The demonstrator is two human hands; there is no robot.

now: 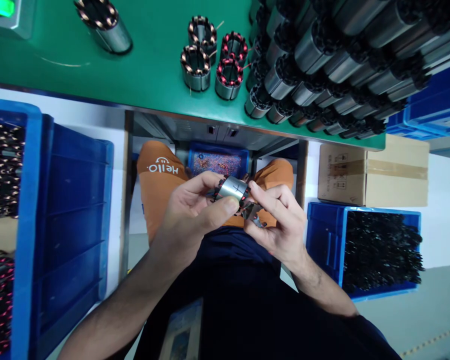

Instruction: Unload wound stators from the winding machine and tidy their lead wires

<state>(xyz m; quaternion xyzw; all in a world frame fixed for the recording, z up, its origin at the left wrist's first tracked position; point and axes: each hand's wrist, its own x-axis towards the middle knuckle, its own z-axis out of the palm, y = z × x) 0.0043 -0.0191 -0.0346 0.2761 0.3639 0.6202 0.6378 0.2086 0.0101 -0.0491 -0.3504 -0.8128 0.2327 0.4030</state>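
Left hand (195, 210) pinches the wound metal cylinder (231, 188) above the lap (231, 221); right hand (279, 220), curled around what looks like a metal tool (252, 212), touches the cylinder's rim; a slipping tool could nick the windings (244, 195)

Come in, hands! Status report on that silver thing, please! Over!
Left hand gripping silver cylinder. Right hand at its end, metal object in grip. Green table beyond, not blocking.

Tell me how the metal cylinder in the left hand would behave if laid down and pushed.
The metal cylinder would probably roll on its side, given its rounded wall. Its metallic sheen suggests a stiff body, perhaps slightly slippery. The red windings at its end look exposed and may snag.
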